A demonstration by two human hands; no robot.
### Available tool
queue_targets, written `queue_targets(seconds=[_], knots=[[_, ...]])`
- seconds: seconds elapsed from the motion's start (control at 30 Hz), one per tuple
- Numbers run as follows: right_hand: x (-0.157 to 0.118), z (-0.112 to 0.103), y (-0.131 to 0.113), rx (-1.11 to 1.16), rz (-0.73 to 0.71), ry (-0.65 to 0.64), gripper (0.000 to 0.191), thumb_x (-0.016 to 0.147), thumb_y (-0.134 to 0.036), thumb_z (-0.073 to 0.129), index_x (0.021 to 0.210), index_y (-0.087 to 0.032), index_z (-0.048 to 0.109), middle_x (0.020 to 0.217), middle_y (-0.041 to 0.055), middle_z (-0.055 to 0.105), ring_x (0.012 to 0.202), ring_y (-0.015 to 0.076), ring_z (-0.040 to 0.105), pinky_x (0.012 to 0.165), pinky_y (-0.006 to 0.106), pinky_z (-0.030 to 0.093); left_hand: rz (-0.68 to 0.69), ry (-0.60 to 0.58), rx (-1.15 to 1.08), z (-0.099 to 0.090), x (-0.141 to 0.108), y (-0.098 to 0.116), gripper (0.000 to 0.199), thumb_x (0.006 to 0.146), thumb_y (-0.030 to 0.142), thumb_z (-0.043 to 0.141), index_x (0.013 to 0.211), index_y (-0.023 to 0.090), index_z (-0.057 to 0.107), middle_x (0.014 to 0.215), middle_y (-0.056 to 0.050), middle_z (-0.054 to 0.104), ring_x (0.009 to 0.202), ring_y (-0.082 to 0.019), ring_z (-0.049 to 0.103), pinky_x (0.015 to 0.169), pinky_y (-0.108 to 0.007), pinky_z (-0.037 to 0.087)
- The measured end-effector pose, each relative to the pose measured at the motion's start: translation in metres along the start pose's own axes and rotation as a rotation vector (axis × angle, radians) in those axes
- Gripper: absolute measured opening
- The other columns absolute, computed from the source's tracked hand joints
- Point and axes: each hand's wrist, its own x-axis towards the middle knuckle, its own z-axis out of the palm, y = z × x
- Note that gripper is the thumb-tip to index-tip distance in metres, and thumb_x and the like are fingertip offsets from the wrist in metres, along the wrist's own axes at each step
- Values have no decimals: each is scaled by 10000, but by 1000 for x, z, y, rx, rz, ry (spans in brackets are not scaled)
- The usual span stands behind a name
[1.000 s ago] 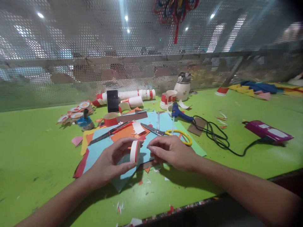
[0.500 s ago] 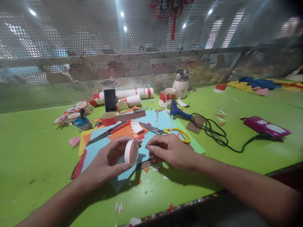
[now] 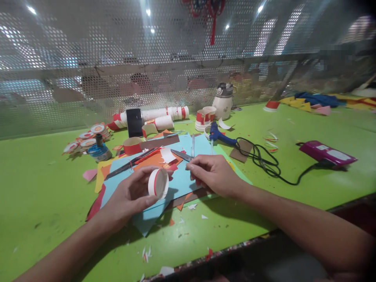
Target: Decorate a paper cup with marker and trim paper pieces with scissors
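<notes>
My left hand (image 3: 133,196) holds a white paper ring (image 3: 158,183) with a red edge stripe between thumb and fingers, its opening turned toward the right. My right hand (image 3: 216,174) is to the right of the ring, apart from it, with thumb and index finger pinched together; whatever they hold, if anything, is too small to make out. Behind my right hand lie scissors (image 3: 181,155), their yellow handles mostly covered by it. Under both hands are light blue paper sheets (image 3: 183,182). Another pair of scissors with red handles (image 3: 148,156) lies behind my left hand.
A blue glue gun (image 3: 221,136) with a black cable runs to a purple box (image 3: 327,153) at the right. Farther back stand a bottle (image 3: 222,106), red and white paper rings (image 3: 203,118) and a long paper tube (image 3: 154,114). A blue jar (image 3: 100,150) is at the left.
The ring in my left hand has turned so more of its inside shows, and moved slightly left. My right hand has moved a little up and right, over the yellow scissor handles.
</notes>
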Motion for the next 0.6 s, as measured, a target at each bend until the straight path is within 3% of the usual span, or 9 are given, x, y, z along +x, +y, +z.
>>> queue_targets(seconds=[0.13, 0.27, 0.43, 0.6], knots=[[17, -24, 3, -162, -27, 163, 200, 851, -264, 601, 691, -151, 643, 606, -12, 605, 538, 86, 531, 528, 220, 431, -32, 35, 10, -1, 0, -2, 442, 767, 379, 744, 1168, 267, 596, 1230, -68, 651, 1108, -255, 605, 928, -342, 495], [38, -48, 10, -246, 39, 218, 204, 888, -264, 538, 763, -134, 633, 627, 16, 636, 494, 99, 567, 485, 232, 467, -63, 79, 9, -1, 0, -3, 459, 755, 377, 756, 1166, 254, 590, 1210, -83, 663, 1093, -270, 625, 933, -369, 509], [46, -62, 11, -440, 87, 96, 183, 880, -216, 533, 788, -122, 659, 694, 69, 694, 580, 145, 649, 539, 258, 518, -70, 108, 52, 2, 3, -4, 480, 734, 385, 775, 1140, 218, 579, 1223, -114, 651, 1108, -286, 630, 964, -420, 512], [32, -67, 1, -776, 69, -166, 145, 830, -235, 617, 901, -158, 717, 840, 84, 732, 758, 205, 659, 672, 290, 470, -42, 128, 143, 0, 5, -9, 527, 741, 422, 757, 1165, 181, 560, 1231, -139, 635, 1114, -303, 623, 986, -478, 496]])
